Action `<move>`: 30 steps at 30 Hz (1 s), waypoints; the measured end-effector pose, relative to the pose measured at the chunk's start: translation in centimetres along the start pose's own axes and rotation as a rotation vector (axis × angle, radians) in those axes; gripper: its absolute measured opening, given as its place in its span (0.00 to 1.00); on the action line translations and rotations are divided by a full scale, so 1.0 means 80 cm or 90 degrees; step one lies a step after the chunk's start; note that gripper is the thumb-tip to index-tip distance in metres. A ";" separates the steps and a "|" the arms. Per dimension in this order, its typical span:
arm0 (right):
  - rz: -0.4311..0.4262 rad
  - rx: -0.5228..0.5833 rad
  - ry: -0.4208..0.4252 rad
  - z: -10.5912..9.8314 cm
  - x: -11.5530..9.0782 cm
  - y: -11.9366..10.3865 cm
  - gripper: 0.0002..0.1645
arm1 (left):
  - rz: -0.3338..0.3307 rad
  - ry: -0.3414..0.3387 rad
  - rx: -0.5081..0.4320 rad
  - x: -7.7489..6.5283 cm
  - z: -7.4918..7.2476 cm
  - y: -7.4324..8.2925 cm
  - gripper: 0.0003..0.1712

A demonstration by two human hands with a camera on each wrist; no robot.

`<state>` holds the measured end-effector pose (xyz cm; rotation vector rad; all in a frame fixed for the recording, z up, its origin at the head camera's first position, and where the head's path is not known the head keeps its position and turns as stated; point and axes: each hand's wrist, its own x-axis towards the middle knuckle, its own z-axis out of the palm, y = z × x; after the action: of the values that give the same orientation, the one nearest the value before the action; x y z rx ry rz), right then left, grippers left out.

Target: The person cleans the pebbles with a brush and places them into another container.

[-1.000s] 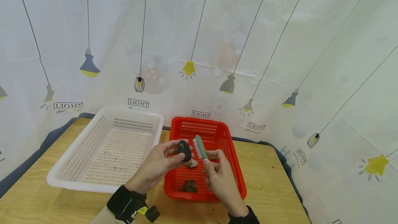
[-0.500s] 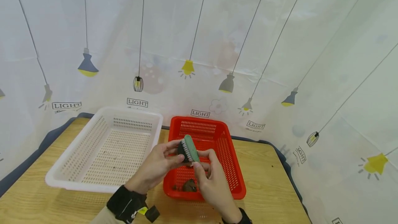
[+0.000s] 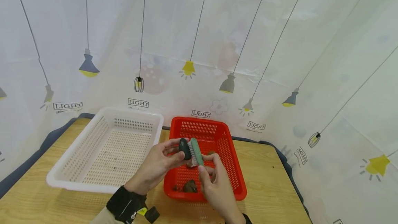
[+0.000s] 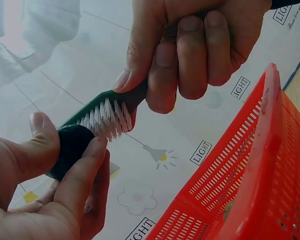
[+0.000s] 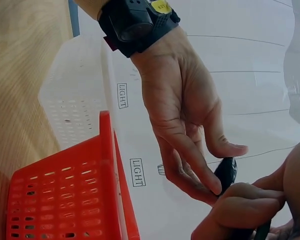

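A dark, smooth, egg-shaped stone [image 3: 185, 149] is pinched between the thumb and fingers of my left hand [image 3: 158, 163] over the red basket [image 3: 240, 191]. My right hand [image 3: 219, 186] grips the handle of a green brush [image 3: 197, 152] with white bristles [image 4: 107, 119]. In the left wrist view the bristles lie right at the stone [image 4: 72, 147], and the right hand's fingers [image 4: 192, 55] curl round the handle. The right wrist view shows the stone's tip [image 5: 226, 172] between the left thumb and fingers, while the brush is mostly hidden behind the right hand.
A brownish stone [image 3: 190, 186] and smaller bits lie in the red basket below the hands. To its left stands a white perforated basket [image 3: 93, 186] with dark specks on its floor. Both sit on a wooden table [image 3: 267, 182] before a printed curtain [image 3: 174, 27].
The right hand has brought the brush left to the stone, covered it with the bristles, then drawn slightly back to the right. The left hand holds the stone in nearly the same place.
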<state>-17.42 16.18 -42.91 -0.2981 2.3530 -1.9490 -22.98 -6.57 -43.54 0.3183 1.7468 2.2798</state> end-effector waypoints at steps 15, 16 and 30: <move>-0.065 -0.106 0.032 0.016 -0.004 -0.010 0.20 | 0.001 -0.039 0.020 0.001 0.001 -0.007 0.45; -0.069 -0.110 0.036 0.015 -0.003 -0.010 0.20 | 0.000 -0.038 0.017 0.000 0.001 -0.007 0.45; -0.087 -0.122 0.026 0.014 0.001 -0.007 0.19 | -0.005 -0.047 0.059 0.000 0.002 -0.007 0.41</move>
<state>-17.24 14.95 -42.56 -0.4468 2.6168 -1.8000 -22.92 -6.25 -44.05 0.4068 1.8174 2.1573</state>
